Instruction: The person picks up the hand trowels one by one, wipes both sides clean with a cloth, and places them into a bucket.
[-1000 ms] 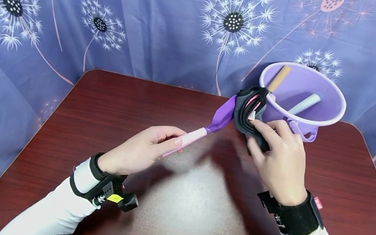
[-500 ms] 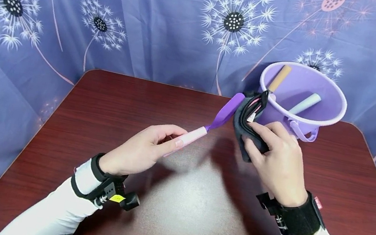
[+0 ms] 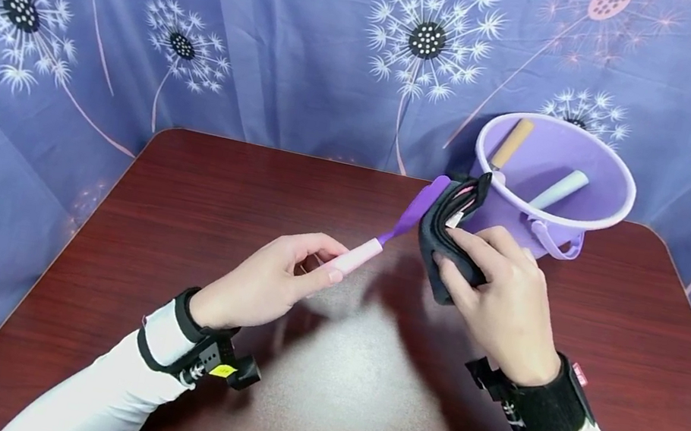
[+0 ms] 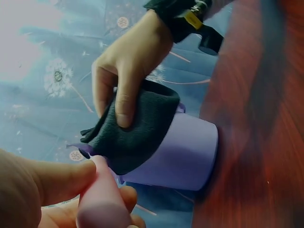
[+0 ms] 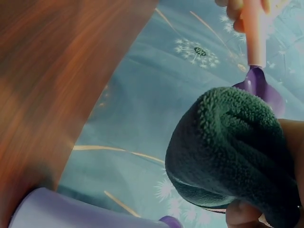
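Observation:
A trowel with a pink handle and a purple blade (image 3: 422,206) is held up in front of me. My left hand (image 3: 272,276) grips its pink handle (image 3: 355,256) between thumb and fingers. My right hand (image 3: 507,298) pinches a folded dark grey-green cloth (image 3: 439,251) with a small white tag. The cloth lies against the right side of the blade; the blade tip shows above it. In the right wrist view, the fuzzy cloth (image 5: 223,147) hides the lower part of the blade (image 5: 266,95). The left wrist view shows the right thumb pressing on the cloth (image 4: 137,128).
Behind the right hand, a light purple bucket (image 3: 511,218) stands at the table's back right. A tan handle (image 3: 512,143) and a pale blue handle (image 3: 560,190) stick up inside it. A dandelion-print curtain (image 3: 306,47) hangs behind the dark red wooden table (image 3: 219,185).
The cloth has moved down and a little left, uncovering the blade tip it overlapped earlier. My right hand shifted slightly down and left with it; my left hand moved slightly right with the trowel.

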`<state>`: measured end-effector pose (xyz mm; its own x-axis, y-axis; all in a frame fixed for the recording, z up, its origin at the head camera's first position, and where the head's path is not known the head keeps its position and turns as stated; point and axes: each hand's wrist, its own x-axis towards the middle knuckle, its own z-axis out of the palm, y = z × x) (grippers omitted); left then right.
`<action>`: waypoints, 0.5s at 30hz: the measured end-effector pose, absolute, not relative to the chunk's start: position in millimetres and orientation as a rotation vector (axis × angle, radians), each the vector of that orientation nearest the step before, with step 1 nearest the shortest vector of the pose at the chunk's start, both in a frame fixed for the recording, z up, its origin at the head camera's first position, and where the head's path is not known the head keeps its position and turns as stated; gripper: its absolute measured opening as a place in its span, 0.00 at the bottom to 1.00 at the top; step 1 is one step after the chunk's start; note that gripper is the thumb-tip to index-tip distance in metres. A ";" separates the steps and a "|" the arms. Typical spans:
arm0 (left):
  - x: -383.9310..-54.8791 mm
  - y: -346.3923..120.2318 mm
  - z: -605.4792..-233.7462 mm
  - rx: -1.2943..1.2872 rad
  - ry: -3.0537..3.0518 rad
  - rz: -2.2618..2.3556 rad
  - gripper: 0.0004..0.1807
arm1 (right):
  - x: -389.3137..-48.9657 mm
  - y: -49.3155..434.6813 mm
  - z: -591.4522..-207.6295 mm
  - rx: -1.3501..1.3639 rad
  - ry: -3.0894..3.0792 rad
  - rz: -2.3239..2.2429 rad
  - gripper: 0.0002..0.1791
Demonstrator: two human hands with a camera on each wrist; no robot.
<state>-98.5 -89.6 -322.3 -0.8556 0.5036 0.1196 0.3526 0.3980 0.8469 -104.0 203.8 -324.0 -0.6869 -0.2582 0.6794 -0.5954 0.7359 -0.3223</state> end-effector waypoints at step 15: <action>-98.3 -86.1 -325.6 0.712 2.483 1.510 0.10 | -95.2 189.7 -324.3 0.821 -2.297 0.728 0.16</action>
